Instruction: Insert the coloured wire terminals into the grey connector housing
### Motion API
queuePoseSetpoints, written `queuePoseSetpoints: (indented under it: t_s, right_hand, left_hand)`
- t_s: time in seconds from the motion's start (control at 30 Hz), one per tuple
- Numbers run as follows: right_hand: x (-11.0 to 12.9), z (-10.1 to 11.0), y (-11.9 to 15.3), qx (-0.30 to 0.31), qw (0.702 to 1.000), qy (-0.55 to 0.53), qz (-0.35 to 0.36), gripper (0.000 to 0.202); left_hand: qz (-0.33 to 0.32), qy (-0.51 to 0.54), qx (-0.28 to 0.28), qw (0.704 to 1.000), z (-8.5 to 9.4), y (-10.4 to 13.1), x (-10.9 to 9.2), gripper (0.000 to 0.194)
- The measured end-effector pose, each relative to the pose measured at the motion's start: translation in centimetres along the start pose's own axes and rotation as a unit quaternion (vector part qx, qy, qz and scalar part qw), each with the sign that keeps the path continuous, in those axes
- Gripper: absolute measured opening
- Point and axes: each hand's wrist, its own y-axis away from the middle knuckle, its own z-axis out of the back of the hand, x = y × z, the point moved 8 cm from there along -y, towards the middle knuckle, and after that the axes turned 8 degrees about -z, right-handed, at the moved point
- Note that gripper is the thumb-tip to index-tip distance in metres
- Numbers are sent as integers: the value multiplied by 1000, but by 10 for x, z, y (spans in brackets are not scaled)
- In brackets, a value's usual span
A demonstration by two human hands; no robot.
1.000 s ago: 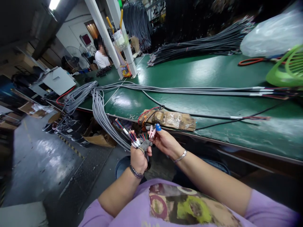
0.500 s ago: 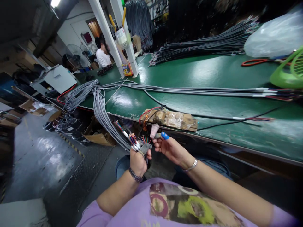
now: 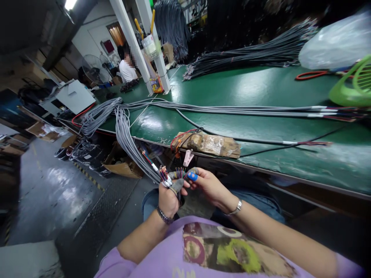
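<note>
My left hand [image 3: 171,195] is closed around the ends of a bundle of grey cables [image 3: 127,135]. White sleeves [image 3: 166,181] and bare copper tips poke out above its fingers. Thin coloured wires [image 3: 180,171] fan up between my two hands. At their right side my right hand [image 3: 207,186] pinches some wires, though its fingertips partly cover them. Blue tape [image 3: 192,176] wraps the right thumb, and grey finger covers are on several fingers. A pink clip [image 3: 188,158] hangs just above the right fingertips, apart from them.
A worn wooden block [image 3: 210,144] lies at the front edge of the green table [image 3: 246,88]. Long grey cables [image 3: 220,110] stretch across it. Behind are dark cables [image 3: 246,56], a plastic bag [image 3: 336,42] and a green basket [image 3: 353,85]. A person [image 3: 127,69] sits far left.
My right hand has moved left and down from beside the pink clip to the thin wires at my left hand. The clip now hangs free in view. My left hand keeps the cables.
</note>
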Motion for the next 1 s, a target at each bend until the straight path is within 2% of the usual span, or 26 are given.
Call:
queuePoseSetpoints:
  t_s: [0.17,0.37,0.47,0.53,0.67,0.83,1.0]
  right_hand:
    - [-6,-6,-2,47,996,-50,-50,28]
    - [-5,18,-17,-22,984,-160,-80,27]
    - [3,14,-25,6,985,-140,-97,38]
    - [11,9,-30,13,989,-113,-90,41]
    - [24,6,-36,-10,994,-97,-47,35]
    - [22,7,-38,-10,988,-151,-28,29]
    - [22,8,-39,-22,988,-154,-14,29]
  left_hand:
    - [20,38,45,998,-6,-1,-2,22]
    - [-7,62,24,998,1,-6,-11,20]
    - [-24,68,5,997,2,-11,-16,17]
    - [-26,66,-7,997,0,-14,-17,17]
    - [-17,60,-6,998,-5,-19,-16,19]
    - [-15,59,-8,998,-7,-21,-12,18]
    - [-6,48,-12,999,-7,-20,-7,19]
